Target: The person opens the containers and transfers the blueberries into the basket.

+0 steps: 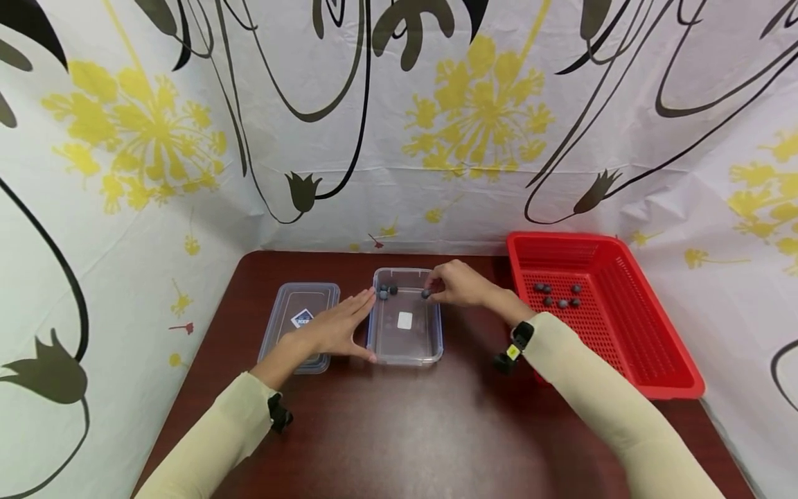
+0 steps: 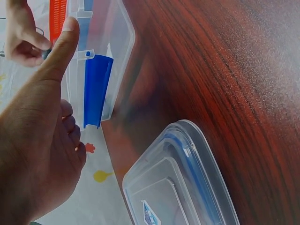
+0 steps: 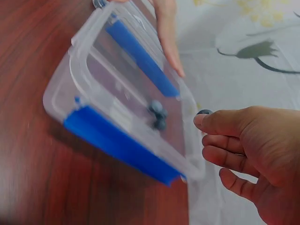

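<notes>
A clear plastic container [image 1: 405,350] with blue side clips [image 3: 140,58] stands on the table. A few blueberries [image 1: 383,294] lie together in its far left corner. My left hand [image 1: 337,326] rests along the container's left side, fingers straight and thumb spread toward the near corner. Over the far right part of the container, my right hand [image 1: 460,283] pinches one blueberry [image 3: 204,112] between thumb and fingertip. In the right wrist view that berry is just beyond the rim, mostly covered by the thumb.
At the right stands a red plastic basket [image 1: 670,360] holding several more blueberries [image 1: 563,303]. Left of the container lies a clear lid [image 1: 283,305] with a blue label, partly under my left forearm. A patterned white sheet [image 1: 386,152] hangs behind the dark wooden table [image 1: 399,430].
</notes>
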`<move>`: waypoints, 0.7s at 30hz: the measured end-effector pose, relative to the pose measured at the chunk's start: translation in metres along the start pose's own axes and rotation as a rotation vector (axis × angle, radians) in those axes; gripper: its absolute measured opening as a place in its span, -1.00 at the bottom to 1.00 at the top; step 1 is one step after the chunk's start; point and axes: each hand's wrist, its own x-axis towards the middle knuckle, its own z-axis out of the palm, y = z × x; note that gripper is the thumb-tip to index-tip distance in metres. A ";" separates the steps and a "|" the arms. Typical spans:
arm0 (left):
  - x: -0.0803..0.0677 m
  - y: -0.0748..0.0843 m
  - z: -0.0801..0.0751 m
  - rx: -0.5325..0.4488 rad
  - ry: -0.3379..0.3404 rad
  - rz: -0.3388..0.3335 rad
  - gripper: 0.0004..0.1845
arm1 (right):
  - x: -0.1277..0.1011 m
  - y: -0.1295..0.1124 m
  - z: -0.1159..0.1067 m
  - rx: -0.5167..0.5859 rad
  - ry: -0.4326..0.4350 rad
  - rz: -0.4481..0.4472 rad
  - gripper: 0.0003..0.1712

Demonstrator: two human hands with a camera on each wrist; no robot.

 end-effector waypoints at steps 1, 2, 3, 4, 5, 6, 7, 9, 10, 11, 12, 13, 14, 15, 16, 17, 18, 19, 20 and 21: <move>0.000 0.000 0.000 -0.004 -0.002 -0.001 0.44 | -0.005 0.003 -0.004 -0.002 0.006 0.004 -0.83; 0.000 0.000 0.000 -0.006 -0.004 -0.003 0.44 | -0.010 0.005 -0.009 -0.006 0.012 0.009 -0.82; 0.000 0.000 0.000 -0.010 -0.004 -0.003 0.44 | -0.015 0.008 -0.015 -0.010 0.018 0.014 -0.82; -0.001 0.001 0.000 -0.012 -0.004 -0.003 0.45 | -0.020 0.011 -0.020 -0.011 0.022 0.024 -0.83; 0.000 0.001 -0.001 -0.014 -0.001 -0.002 0.45 | -0.025 0.015 -0.025 -0.012 0.029 0.036 -0.83; 0.000 0.000 -0.001 -0.012 0.002 0.000 0.45 | -0.030 0.018 -0.031 -0.012 0.034 0.050 -0.83; 0.000 0.000 0.000 -0.009 0.003 0.002 0.44 | -0.035 0.022 -0.036 -0.010 0.038 0.063 -0.83; 0.001 0.000 0.000 -0.001 0.005 0.006 0.44 | -0.046 0.030 -0.048 -0.004 0.047 0.079 -0.84; 0.002 0.000 0.000 0.005 0.004 0.008 0.44 | -0.051 0.035 -0.053 -0.004 0.052 0.088 -0.83; 0.002 -0.001 0.000 0.005 0.005 0.010 0.44 | -0.057 0.040 -0.058 -0.006 0.057 0.093 -0.84; 0.002 -0.001 0.000 0.004 0.004 0.012 0.44 | -0.062 0.045 -0.063 -0.011 0.062 0.100 -0.84; 0.002 -0.001 0.000 0.004 0.004 0.013 0.43 | -0.067 0.051 -0.069 -0.017 0.070 0.105 -0.84; 0.003 -0.002 0.001 0.002 0.004 0.014 0.43 | -0.072 0.057 -0.073 -0.023 0.077 0.111 -0.84; 0.003 -0.002 0.001 0.001 0.005 0.014 0.43 | -0.078 0.063 -0.078 -0.029 0.083 0.119 -0.84; 0.002 -0.002 0.000 -0.004 0.006 0.013 0.43 | -0.083 0.069 -0.082 -0.034 0.089 0.129 -0.84; 0.002 -0.003 0.001 -0.007 0.007 0.012 0.43 | -0.088 0.074 -0.086 -0.040 0.094 0.141 -0.84; 0.002 -0.003 0.001 -0.007 0.007 0.012 0.43 | -0.093 0.080 -0.090 -0.047 0.099 0.156 -0.85; 0.002 -0.003 0.001 -0.008 0.008 0.010 0.43 | -0.098 0.086 -0.093 -0.052 0.101 0.167 -0.86; 0.002 -0.003 0.001 -0.010 0.008 0.010 0.43 | -0.104 0.093 -0.095 -0.056 0.100 0.182 -0.87; 0.002 -0.003 0.001 -0.013 0.008 0.011 0.43 | -0.109 0.098 -0.098 -0.059 0.098 0.199 -0.88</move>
